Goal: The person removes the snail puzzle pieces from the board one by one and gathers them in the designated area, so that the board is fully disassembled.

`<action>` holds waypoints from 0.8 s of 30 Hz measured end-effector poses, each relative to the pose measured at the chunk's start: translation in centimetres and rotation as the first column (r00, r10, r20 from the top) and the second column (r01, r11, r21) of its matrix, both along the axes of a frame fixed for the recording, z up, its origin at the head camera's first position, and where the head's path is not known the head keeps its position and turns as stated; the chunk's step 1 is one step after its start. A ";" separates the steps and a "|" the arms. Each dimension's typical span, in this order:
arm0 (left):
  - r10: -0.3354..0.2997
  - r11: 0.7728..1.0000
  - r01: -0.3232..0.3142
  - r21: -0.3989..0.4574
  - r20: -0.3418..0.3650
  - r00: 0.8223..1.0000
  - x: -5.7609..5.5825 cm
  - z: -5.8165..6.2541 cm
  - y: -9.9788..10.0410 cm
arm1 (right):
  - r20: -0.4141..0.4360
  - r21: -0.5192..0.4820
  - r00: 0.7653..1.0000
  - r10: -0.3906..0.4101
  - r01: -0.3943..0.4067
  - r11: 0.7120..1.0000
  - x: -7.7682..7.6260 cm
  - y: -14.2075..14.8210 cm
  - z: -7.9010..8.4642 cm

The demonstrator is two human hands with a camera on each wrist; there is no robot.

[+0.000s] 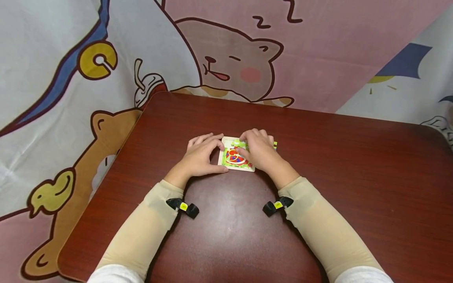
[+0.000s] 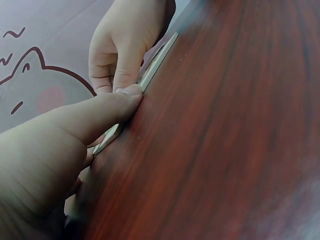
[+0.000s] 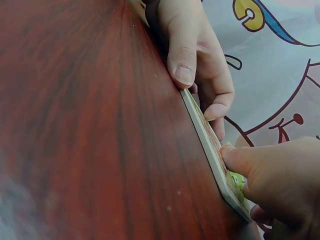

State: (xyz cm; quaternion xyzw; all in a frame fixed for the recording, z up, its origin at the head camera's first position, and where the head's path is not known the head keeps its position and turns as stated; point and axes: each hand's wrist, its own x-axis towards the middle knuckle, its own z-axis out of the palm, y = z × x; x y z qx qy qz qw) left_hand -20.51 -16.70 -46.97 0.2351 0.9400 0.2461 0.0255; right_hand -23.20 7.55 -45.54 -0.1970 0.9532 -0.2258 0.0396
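A small wooden jigsaw puzzle [image 1: 233, 157] with a red, blue and green picture lies flat on the table between both hands. Bare pale wood shows along its upper left part. My left hand [image 1: 201, 155] holds the board at its left side, thumb on the near edge and index finger at the far left. Over the board's right half, my right hand [image 1: 261, 151] pinches a green puzzle piece [image 3: 238, 180] between thumb and fingers. That hand covers much of the board's right side. A bit of green [image 1: 275, 145] shows just beyond its fingers.
The dark red-brown wooden table [image 1: 354, 188] extends well to either side of the board. Behind it hangs a cloth [image 1: 226, 51] printed with cartoon animals. Black wrist straps [image 1: 184, 206] sit on both sleeved forearms.
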 end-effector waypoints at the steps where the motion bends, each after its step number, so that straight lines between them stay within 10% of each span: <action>1: -0.001 1.000 0.001 0.001 0.000 1.000 0.0 0.0 0.0 | -0.002 -0.002 1.000 0.000 0.000 1.000 0.0 0.0 0.0; 24: -0.005 1.000 0.005 0.019 -0.003 1.000 0.2 0.2 0.0 | -0.292 -0.017 0.948 0.123 -0.134 0.991 0.8 0.5 -0.5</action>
